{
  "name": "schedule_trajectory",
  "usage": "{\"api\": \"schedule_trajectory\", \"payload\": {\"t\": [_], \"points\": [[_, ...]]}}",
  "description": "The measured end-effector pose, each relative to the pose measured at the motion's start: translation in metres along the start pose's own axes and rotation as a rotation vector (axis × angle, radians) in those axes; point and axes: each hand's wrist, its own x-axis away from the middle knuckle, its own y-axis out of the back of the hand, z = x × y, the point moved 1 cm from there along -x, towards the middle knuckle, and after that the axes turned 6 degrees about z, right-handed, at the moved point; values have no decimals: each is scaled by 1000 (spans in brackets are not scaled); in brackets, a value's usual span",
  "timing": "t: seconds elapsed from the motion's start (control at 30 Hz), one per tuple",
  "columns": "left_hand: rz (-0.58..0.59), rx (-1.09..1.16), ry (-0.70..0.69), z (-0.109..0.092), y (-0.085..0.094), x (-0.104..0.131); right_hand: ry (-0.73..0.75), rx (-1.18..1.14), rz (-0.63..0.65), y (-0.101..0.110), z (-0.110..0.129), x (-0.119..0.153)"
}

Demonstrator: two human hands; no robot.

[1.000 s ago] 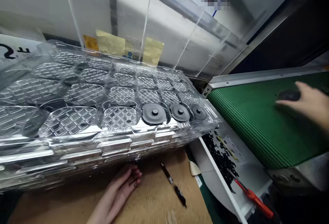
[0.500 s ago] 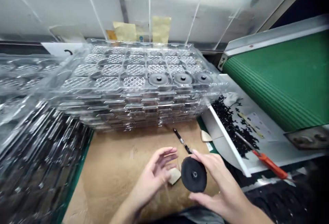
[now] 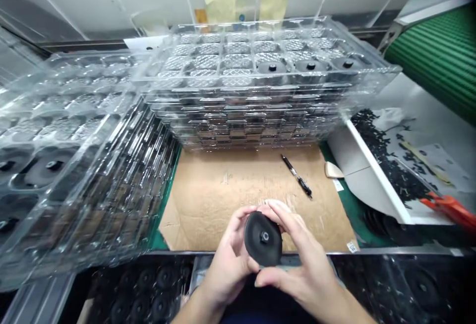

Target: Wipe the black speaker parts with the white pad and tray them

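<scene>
A black disc (image 3: 256, 249) with a small raised hub at its centre is held up between my hands, tilted toward me. My left hand (image 3: 231, 252) is closed around its left edge, with the thumb low and the fingers behind. On the right side, my right hand (image 3: 307, 249) grips it with fingers at the top and thumb near the bottom. A pale edge shows behind my right fingertips; I cannot make out what it is. Below and beyond the hands lies a brown cardboard sheet (image 3: 208, 185), with a black pen (image 3: 296, 176) on it.
Stacked clear plastic trays (image 3: 238, 77) stand at the back, the top one with three black discs in its front row. More stacked trays (image 3: 92, 130) stand at left. At right are a white bin (image 3: 375, 175) of small black parts, an orange-handled tool (image 3: 451, 210) and a green conveyor belt (image 3: 439, 61).
My left hand has come to the disc, which only my right hand held before. The pale block at my left fingers no longer shows there. The view has shifted left and down.
</scene>
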Motion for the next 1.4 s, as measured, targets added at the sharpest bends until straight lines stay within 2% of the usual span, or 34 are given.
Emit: {"api": "schedule_trajectory", "payload": {"t": [0.17,0.37,0.6,0.87,1.13,1.4], "points": [[-10,151,-59,-7,3,17,75,96,23,-7,10,-3],[18,371,-3,-11,15,30,126,201,-141,0,16,5],[-4,392,-11,-8,14,34,165,282,-184,-8,20,8],[-11,424,8,-1,5,30,163,333,-235,-2,12,18],[-61,427,85,13,-7,20,176,254,-270,7,-2,24],[-59,384,203,24,-23,2,-48,-37,-362,26,-18,44]]}}
